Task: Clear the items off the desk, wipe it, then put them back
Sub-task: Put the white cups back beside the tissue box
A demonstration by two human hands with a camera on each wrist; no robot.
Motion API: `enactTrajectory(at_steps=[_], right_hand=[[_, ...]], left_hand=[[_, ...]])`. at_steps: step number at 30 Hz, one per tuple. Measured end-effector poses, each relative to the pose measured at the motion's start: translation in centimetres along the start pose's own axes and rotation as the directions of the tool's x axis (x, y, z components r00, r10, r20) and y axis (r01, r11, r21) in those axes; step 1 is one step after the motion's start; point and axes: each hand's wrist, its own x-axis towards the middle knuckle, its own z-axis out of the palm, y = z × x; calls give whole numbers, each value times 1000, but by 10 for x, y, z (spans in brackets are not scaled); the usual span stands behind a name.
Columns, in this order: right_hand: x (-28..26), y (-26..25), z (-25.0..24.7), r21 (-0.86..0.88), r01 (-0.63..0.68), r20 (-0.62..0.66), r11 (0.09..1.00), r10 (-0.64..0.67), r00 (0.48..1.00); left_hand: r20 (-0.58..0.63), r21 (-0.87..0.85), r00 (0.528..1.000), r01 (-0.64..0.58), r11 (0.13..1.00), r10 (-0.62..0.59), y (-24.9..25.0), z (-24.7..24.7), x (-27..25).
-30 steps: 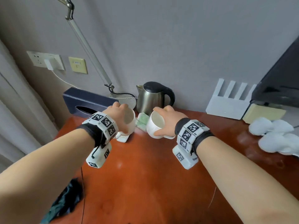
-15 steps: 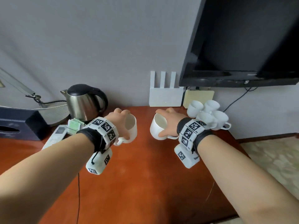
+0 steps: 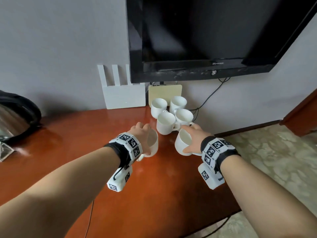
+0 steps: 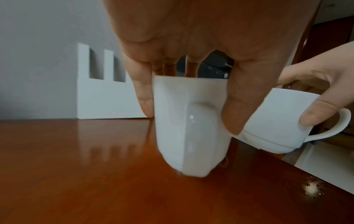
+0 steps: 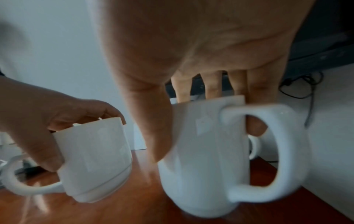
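Observation:
My left hand (image 3: 142,134) grips a white mug (image 3: 151,143) by its rim from above, thumb and fingers clamped on the wall (image 4: 191,121). My right hand (image 3: 193,134) holds a second white mug (image 3: 182,143) the same way, its handle turned toward my wrist (image 5: 210,151). Both mugs hang just above the red-brown wooden desk (image 3: 85,134), near its back right corner. Right behind them several white mugs (image 3: 171,114) stand in a cluster against the wall.
A white router (image 3: 123,95) and a cream box (image 3: 164,93) stand at the wall under a black TV (image 3: 205,40). A steel kettle (image 3: 15,117) is at the far left. The desk's right edge drops to patterned floor (image 3: 274,160). Cables hang by the wall.
Both hands have carried their mugs rightward along the desk, from beside the kettle to just in front of the mug cluster. My view has swung right with them.

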Motion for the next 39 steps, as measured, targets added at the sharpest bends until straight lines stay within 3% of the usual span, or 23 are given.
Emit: enactTrajectory(at_steps=[10,21,26,31,39], right_hand=[[47,57,25,173,-131,-38,976,140,989],[71,70,36,230,-100,-41,968,113,993],[69,76,33,302,-97,16,948,96,995],[66,82,26,352,-102,58,931,87,994],[59,78,26,380,-115,29,918,112,993]], left_hand=[[30,-3,999,-19,1000,19,72,34,60],[-13,-46,1000,14,999,-15,93,42,73],[60,-84,998,-6,996,11,86,34,70],[191,-5,981,-41,999,41,82,24,72],[112,-8,994,-1,1000,2,93,27,70]])
